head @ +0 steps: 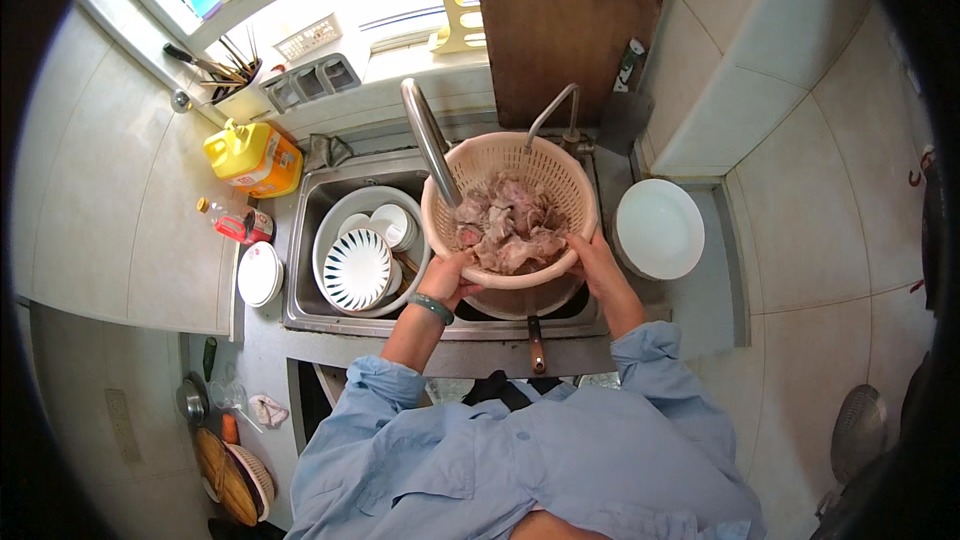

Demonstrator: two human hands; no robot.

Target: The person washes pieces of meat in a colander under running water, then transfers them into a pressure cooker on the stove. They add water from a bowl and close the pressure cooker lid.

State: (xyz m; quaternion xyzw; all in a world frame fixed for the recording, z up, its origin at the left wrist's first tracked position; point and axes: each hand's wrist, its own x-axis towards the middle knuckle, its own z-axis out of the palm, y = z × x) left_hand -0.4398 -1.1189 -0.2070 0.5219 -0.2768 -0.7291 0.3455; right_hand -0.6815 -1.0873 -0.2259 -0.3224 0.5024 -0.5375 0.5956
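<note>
Both hands grip the rim of a pale pink plastic colander [566,165] over the right sink basin. My left hand [446,279] has the near left side, and my right hand [598,261] has the near right side. Pieces of pale meat [514,229] fill its bottom. A steel faucet [427,135] reaches over the colander's left part; whether water runs is hard to tell. Under the colander sits a pan [517,306], mostly hidden, its wooden handle [536,345] pointing towards me over the sink's front edge.
The left basin holds a grey tub [328,217] with bowls and a patterned plate [358,270]. A white bowl [660,229] stands on the right counter. Left are a yellow jug [255,157], a bottle [236,220] and stacked bowls [259,274]. Behind lean a cutting board [562,30] and a cleaver [626,120].
</note>
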